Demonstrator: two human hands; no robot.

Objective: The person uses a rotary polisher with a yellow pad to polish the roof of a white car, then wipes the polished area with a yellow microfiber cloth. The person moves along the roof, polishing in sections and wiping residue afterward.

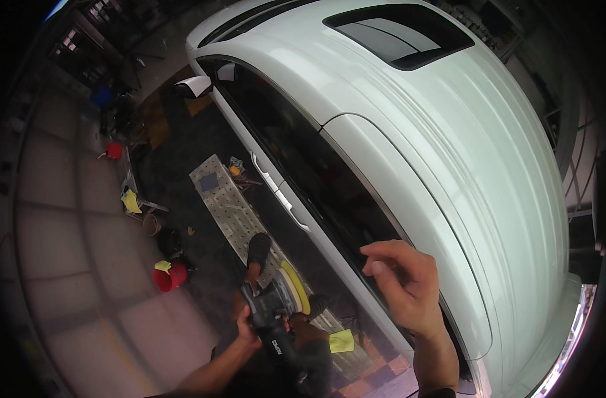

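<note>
My left hand [248, 329] grips the body of a black Rupes polisher [273, 331]. The yellow foam pad [298, 288] on it faces away from that hand, towards the white car [382, 149], with a gap between them. My right hand [407, 288] is raised in front of the car's dark side window [327, 174] and roof edge. Its fingers are loosely curled, the thumb apart from the index finger, and nothing shows in it. Whether it touches the car I cannot tell. Below the polisher, my feet in dark shoes [259, 248] stand on a perforated metal work platform [238, 214].
A yellow cloth [341, 341] and a grey pad [209, 182] lie on the platform. The side mirror [196, 87] and door handles [283, 199] stick out from the car. Leftward are a red bucket [169, 278] and a step stool [133, 194] with a cloth.
</note>
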